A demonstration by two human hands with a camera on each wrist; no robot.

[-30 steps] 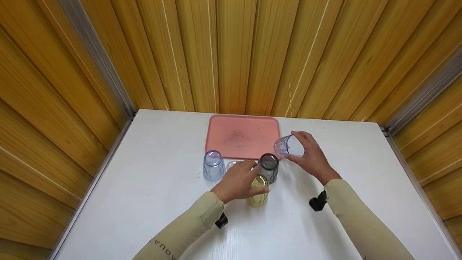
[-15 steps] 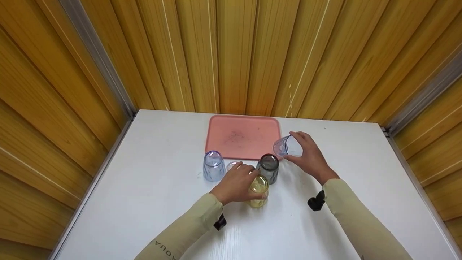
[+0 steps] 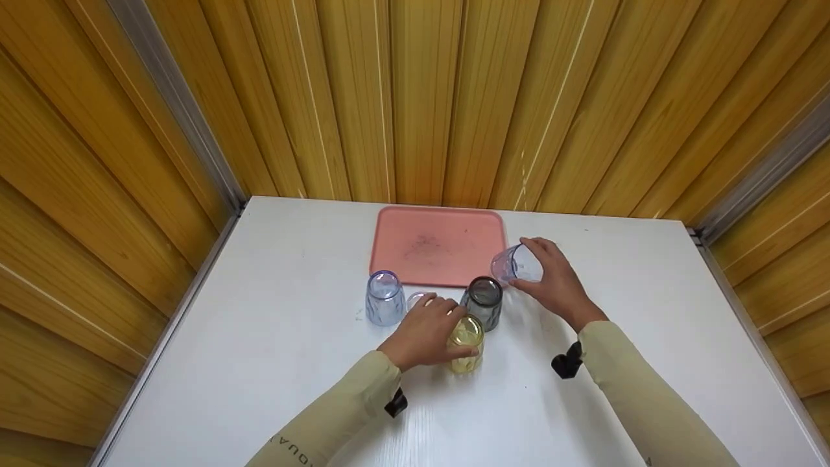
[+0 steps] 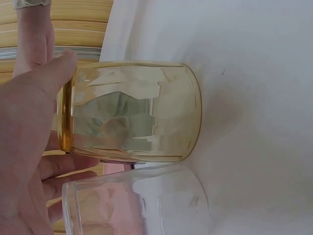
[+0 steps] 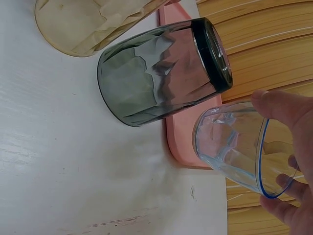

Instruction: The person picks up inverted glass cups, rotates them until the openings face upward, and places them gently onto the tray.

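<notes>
In the head view, the left hand (image 3: 425, 332) grasps the yellow faceted tumbler (image 3: 467, 334) below centre; the right hand (image 3: 559, 279), right of centre, grips a tilted pale-blue tumbler (image 3: 506, 263). Only the right wrist view, at right, plainly shows its blue rim (image 5: 263, 156). The left wrist view's bottom edge reveals a colourless tumbler (image 4: 161, 205), mostly hand-hidden from the head camera.

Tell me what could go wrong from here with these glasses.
The blue-rimmed glass, tilted and held near its rim by the right hand, could slip. It might also knock the dark glass close by. Moving the yellow glass, the left hand could nudge the clear glass right beside it.
</notes>
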